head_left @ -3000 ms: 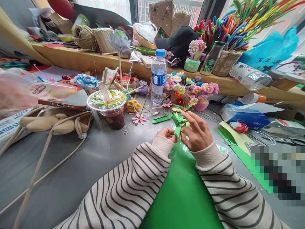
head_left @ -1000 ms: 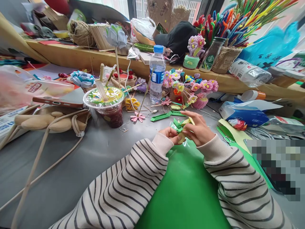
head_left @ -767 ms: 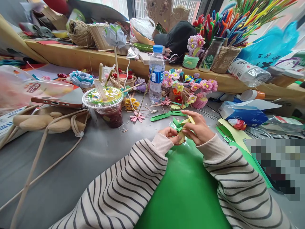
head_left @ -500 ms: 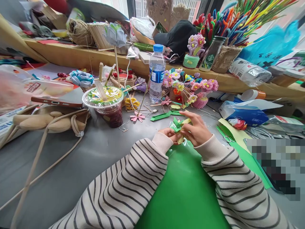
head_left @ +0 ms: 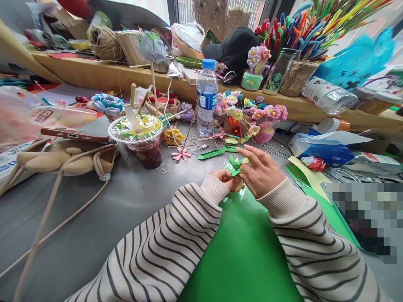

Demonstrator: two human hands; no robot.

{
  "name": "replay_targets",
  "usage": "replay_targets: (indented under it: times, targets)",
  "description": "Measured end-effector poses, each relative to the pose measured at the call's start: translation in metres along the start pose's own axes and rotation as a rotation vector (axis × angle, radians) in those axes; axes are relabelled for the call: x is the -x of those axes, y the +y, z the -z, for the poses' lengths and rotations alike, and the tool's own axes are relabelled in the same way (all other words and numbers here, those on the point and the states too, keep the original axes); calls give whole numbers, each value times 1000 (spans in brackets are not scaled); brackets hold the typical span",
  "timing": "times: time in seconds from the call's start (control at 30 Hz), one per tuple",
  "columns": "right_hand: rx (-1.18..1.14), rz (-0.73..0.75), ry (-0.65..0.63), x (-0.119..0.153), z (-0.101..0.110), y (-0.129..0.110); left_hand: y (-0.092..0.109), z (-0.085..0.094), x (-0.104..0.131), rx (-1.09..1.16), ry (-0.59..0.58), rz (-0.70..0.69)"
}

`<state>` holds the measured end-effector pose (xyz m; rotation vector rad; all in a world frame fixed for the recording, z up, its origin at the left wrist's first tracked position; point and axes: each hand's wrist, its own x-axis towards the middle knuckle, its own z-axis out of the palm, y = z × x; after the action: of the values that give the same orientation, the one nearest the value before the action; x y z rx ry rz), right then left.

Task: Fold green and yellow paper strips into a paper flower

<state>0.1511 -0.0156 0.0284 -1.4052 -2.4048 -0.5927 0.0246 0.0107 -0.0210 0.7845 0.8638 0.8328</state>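
Between my two hands is a small folded paper piece (head_left: 234, 166) in green and pale yellow. My left hand (head_left: 224, 178) pinches it from the left and below, fingers closed. My right hand (head_left: 260, 171) works at its right side: thumb and a bent finger press on the paper, while the other fingers reach out over it. Part of the piece is hidden behind my fingers. Beyond the hands lie folded green paper strips (head_left: 210, 154). A green sheet (head_left: 241, 247) covers the table's front under my forearms.
On the left stand a lidded drink cup (head_left: 138, 140) and a phone (head_left: 74, 134) on a bag. A water bottle (head_left: 207, 98) and fuzzy-wire flowers (head_left: 252, 113) stand behind. Scissors (head_left: 300, 182), a blue tissue pack (head_left: 324, 149) and a pixelated tablet-like device (head_left: 352, 222) lie right.
My right hand has shifted slightly right and its wrist has turned. The pale yellow part of the piece is now more hidden by my fingers. My left hand has hardly moved.
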Motion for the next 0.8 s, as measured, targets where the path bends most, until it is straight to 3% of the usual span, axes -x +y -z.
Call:
replay_targets:
  times: [0.13, 0.53, 0.8]
  targets:
    - [27, 18, 16, -1, 1, -2, 3, -1, 4, -50, -5, -60]
    - [-248, 18, 34, 2, -8, 12, -5, 6, 4, -157, -138, -192]
    - [-262, -88, 85, 2, -6, 13, 4, -2, 7, -109, -71, -158]
